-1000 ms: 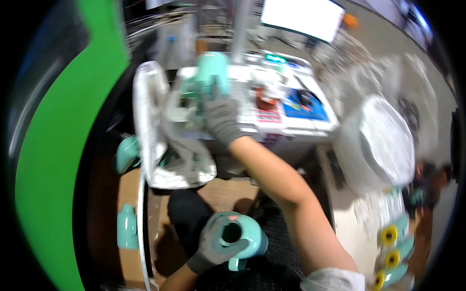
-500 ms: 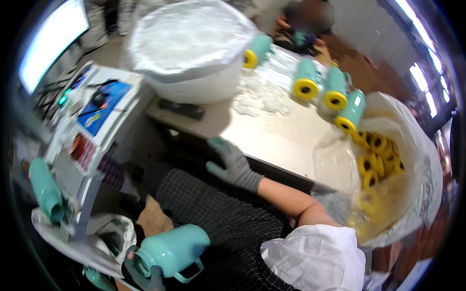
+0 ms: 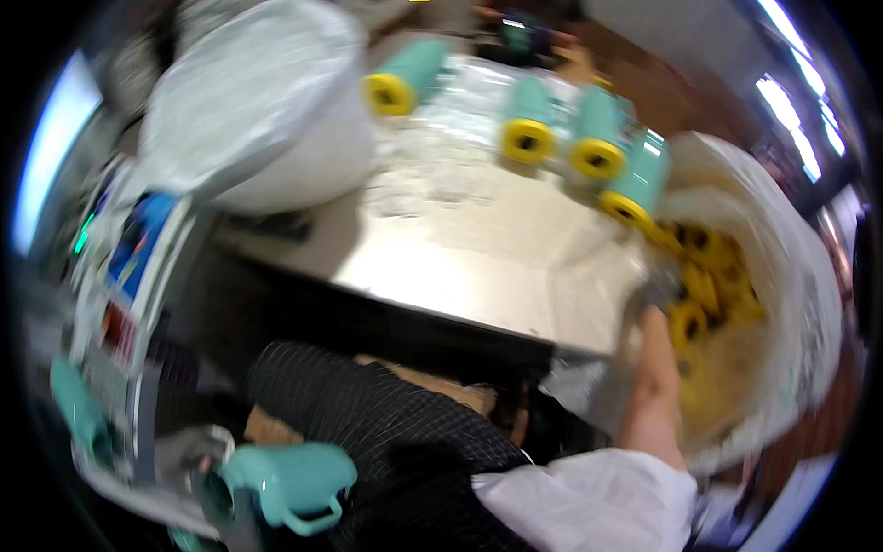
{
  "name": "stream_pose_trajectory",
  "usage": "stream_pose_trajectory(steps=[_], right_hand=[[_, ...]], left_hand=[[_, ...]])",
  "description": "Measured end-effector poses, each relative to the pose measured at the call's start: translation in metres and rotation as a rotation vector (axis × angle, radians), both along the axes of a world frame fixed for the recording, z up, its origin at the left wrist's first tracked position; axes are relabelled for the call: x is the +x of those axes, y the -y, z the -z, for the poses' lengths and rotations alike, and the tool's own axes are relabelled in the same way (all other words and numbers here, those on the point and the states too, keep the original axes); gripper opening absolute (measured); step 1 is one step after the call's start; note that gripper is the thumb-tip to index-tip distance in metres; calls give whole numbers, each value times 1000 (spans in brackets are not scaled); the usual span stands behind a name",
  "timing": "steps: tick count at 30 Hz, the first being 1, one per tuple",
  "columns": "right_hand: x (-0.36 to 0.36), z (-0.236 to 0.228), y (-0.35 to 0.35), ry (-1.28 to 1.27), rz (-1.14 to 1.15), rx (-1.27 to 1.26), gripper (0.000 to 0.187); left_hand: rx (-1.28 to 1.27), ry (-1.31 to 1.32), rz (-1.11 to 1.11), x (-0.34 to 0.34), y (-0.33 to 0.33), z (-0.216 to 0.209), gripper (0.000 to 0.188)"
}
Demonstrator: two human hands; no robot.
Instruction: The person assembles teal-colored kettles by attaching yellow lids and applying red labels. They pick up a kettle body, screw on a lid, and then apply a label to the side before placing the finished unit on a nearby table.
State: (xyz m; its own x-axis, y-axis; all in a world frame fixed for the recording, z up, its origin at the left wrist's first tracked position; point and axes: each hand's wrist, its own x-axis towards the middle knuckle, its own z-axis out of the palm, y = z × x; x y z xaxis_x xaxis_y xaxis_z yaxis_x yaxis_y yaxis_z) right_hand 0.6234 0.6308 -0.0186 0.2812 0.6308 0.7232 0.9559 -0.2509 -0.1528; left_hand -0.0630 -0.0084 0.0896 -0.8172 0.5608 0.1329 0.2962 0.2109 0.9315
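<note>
At the lower left, my gloved left hand (image 3: pixel 241 515) grips a teal handled jug (image 3: pixel 308 471) by its open mouth. The jug lies on its side by my lap, with its loop handle pointing down. My right hand (image 3: pixel 660 287), in a grey glove, reaches to the near side of a large plastic-lined bag (image 3: pixel 798 267). Yellow ring-shaped parts (image 3: pixel 701 287) with dark centres fill it, right beside my fingers. Motion blur and the rings keep those fingers from showing clearly.
Several teal bottles with yellow ends, one of them a bottle (image 3: pixel 639 175), lie on the pale table (image 3: pixel 460 267) among clear plastic pieces. A big white lined tub (image 3: pixel 303 166) stands left. Another teal bottle (image 3: pixel 81 405) rests by the side stand. A person sits across.
My right hand has swung from above my lap to the bag of yellow rings on the right. The view has turned rightward. My left hand still holds the jug.
</note>
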Motion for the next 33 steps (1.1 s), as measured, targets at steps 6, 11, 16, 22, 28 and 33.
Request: stream_pose_trajectory(steps=[6,11,16,22,28,33], right_hand=[[71,19,17,227,-3,-228,41],[-20,7,-6,200,-348,107,44],[-252,-33,84,-595,-1122,-105,46],[-516,-11,250,-1745,-1430,-1284,43],[-560,-7,296,-412,-1895,-448,48],[-555,-17,318,-300,-1898,-416,57]], left_hand=[[-313,-247,71,19,-66,-80,72],[-411,-450,21,31,-50,-79,70],[-461,-489,13,37,-38,-77,67],[-34,-230,-467,45,19,-39,54],[597,330,-750,53,68,29,31],[715,527,-792,56,30,63,35]])
